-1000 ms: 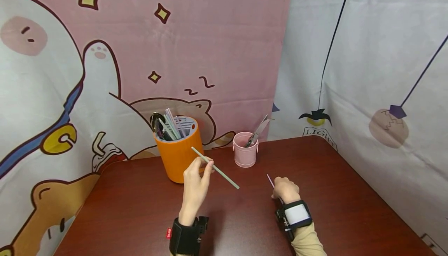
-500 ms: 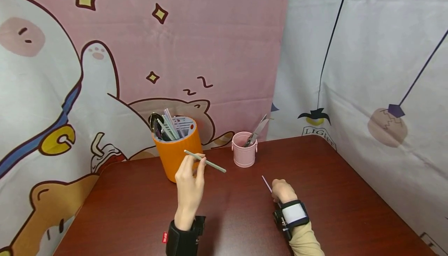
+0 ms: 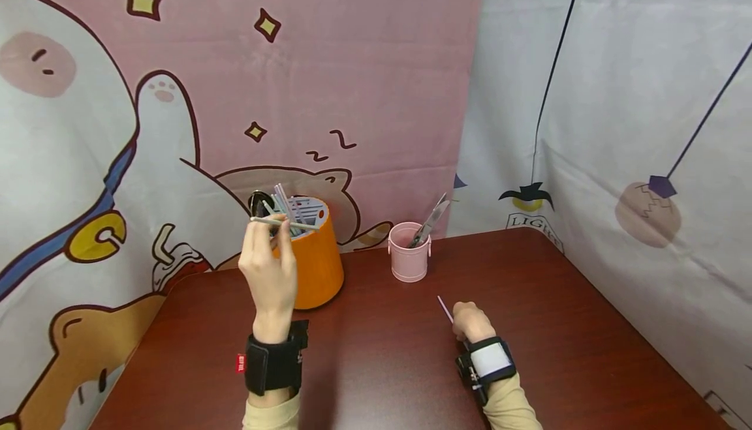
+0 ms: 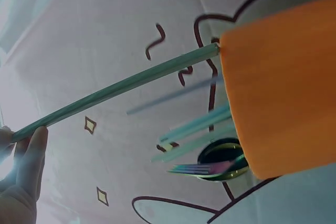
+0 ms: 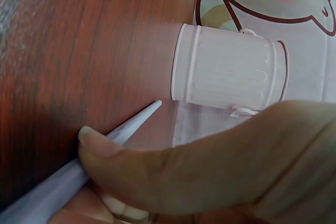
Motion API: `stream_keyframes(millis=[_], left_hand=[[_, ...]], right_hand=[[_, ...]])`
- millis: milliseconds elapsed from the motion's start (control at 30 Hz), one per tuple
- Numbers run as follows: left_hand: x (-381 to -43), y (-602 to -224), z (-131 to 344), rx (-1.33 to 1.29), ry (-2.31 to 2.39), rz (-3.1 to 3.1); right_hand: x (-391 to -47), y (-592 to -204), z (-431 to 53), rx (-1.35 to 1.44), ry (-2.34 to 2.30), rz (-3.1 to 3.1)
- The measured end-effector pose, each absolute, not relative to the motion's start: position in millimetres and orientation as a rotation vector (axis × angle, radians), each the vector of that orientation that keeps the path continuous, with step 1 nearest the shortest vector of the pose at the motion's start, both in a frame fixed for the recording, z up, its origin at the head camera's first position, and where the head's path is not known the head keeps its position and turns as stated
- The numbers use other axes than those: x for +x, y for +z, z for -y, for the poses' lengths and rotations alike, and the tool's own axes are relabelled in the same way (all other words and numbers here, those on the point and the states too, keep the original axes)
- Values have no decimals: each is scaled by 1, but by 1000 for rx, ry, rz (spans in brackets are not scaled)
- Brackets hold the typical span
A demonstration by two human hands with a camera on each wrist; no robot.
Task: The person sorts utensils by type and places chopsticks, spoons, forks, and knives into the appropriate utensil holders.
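Note:
My left hand (image 3: 270,273) is raised in front of the orange holder (image 3: 320,270), pinching a pale green straw (image 3: 305,226) between thumb and fingertips. In the left wrist view the far end of the green straw (image 4: 121,87) meets the holder's rim edge. Several straws (image 4: 199,121), a fork (image 4: 202,168) and a dark round spoon (image 4: 223,153) stick out of that holder. Low over the table at right, my right hand (image 3: 472,322) grips a thin lilac straw (image 3: 444,308), its tip pointing away from me. In the right wrist view the thumb lies along the lilac straw (image 5: 139,121).
A small pink bucket (image 3: 409,263) with metal cutlery (image 3: 429,224) leaning in it stands at the back of the brown table (image 3: 376,365), right of the orange holder. A printed cloth (image 3: 376,91) hangs right behind the table's back edge.
My left hand has moved left and up with the green straw, from in front of the table's middle to the orange holder; the straw has turned nearly level. The right hand has barely shifted.

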State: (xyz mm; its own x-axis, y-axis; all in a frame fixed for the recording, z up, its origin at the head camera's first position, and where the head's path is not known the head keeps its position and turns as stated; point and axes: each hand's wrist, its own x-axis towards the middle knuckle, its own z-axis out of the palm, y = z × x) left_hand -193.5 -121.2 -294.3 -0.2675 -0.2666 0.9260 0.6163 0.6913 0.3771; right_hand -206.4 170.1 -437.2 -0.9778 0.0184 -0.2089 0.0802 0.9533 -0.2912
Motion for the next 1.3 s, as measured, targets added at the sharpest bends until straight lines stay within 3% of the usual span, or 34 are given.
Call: stream_keyframes(millis=[933,1300], left_hand=[[-251,-326,151,2,-808,2162],[-259,-336,146,72,-694,2255]], right_hand=[[-203,-438,-169,70,-448,-2896],[-205,-441,-169,65,-437,-2908]])
